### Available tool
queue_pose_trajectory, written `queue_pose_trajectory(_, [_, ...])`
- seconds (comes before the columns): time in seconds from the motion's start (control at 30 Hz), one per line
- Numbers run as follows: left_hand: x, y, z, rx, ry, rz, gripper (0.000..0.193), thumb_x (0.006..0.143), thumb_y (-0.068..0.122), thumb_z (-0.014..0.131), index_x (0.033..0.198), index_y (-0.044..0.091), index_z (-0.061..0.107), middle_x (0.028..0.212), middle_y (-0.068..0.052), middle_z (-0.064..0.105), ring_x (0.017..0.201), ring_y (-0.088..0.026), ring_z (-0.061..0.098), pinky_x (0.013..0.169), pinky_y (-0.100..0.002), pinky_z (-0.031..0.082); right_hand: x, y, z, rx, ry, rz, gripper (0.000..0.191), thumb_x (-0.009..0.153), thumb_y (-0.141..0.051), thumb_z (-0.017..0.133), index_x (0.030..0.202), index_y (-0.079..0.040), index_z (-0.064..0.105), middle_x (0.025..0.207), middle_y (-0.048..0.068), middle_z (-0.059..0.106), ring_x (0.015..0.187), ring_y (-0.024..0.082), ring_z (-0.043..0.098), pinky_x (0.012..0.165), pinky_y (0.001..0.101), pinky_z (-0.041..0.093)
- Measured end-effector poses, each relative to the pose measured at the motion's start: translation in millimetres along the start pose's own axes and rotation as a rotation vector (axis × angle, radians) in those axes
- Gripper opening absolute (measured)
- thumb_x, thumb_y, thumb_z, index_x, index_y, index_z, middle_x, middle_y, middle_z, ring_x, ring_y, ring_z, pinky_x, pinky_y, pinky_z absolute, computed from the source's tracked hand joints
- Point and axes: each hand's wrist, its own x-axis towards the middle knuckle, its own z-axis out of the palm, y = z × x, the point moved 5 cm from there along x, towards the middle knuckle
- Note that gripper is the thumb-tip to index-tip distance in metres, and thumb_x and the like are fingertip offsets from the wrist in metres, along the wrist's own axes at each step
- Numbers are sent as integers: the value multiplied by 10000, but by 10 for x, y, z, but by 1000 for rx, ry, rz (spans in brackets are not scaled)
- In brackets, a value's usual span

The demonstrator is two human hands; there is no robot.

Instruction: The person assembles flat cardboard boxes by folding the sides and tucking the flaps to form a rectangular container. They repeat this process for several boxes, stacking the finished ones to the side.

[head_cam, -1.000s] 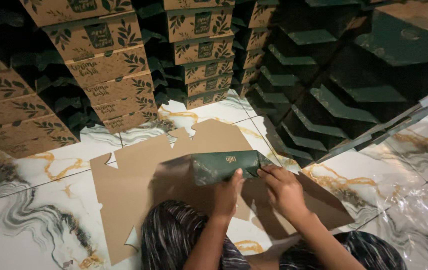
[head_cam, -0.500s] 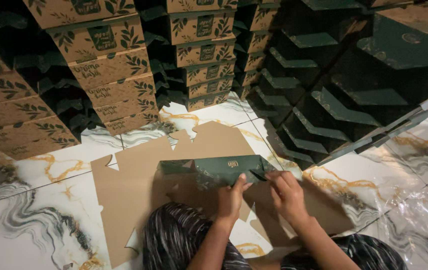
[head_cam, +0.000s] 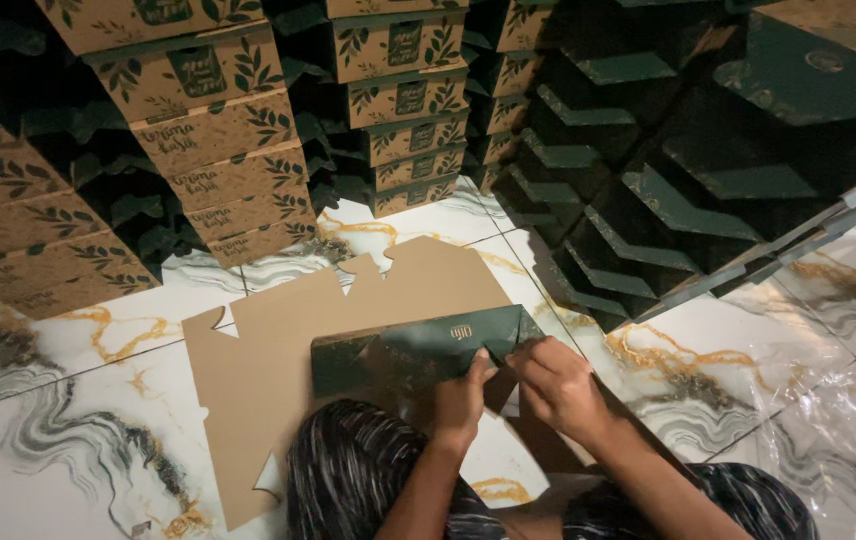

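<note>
A flat brown cardboard box blank [head_cam: 278, 350] lies on the marble-patterned floor in front of my knees. One long panel of it is folded over, showing its dark green printed side [head_cam: 418, 345]. My left hand [head_cam: 463, 400] presses down on the near edge of that green panel. My right hand [head_cam: 558, 385] pinches the panel's right corner flap, fingers closed on the card. Both forearms reach in from the bottom of the view, over my dark patterned trousers [head_cam: 348, 480].
Stacks of folded brown boxes with green leaf prints [head_cam: 218, 150] rise at the left and back. Dark green folded boxes [head_cam: 668, 190] are piled at the right. Clear plastic sheeting [head_cam: 848, 440] lies on the floor at the far right.
The green panel has been pressed flatter and now lies longer across the blank. My right hand has shifted from its near edge to its right corner flap.
</note>
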Motion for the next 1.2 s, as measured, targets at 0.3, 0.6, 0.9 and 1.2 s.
queue_pose_trajectory(0.3, [-57, 197, -37, 429, 91, 145, 510, 947, 471, 603, 850, -6, 755, 829, -153, 783, 809, -268, 752, 789, -371, 560, -193, 529, -410, 271, 294, 449, 179, 888, 48, 645, 1025, -35, 725, 1054, 110, 725, 937, 244, 704, 808, 308, 572])
queue_pose_trajectory(0.6, [-154, 167, 37, 521, -136, -76, 660, 932, 627, 482, 1156, 83, 781, 1193, -136, 764, 1184, -237, 682, 1027, -321, 474, 20, -110, -92, -117, 30, 63, 304, 695, -21, 723, 998, -35, 743, 975, 110, 698, 876, 321, 647, 764, 410, 524])
queue_pose_trajectory(0.9, [-109, 60, 56, 118, -61, -78, 538, 904, 426, 686, 1128, -59, 749, 1129, -151, 788, 1086, -212, 733, 949, -310, 519, 129, -146, -153, -56, -22, -8, 289, 682, -17, 727, 970, -35, 731, 883, 96, 644, 844, 296, 631, 745, 397, 518])
queue_pose_trajectory(1.2, [-113, 69, 101, -50, -56, 21, 390, 897, 256, 721, 1104, -74, 726, 1038, -136, 771, 960, -250, 751, 829, -348, 577, 194, -184, -135, -32, -66, -75, 299, 670, -20, 724, 969, -20, 718, 876, 112, 630, 827, 311, 619, 708, 407, 513])
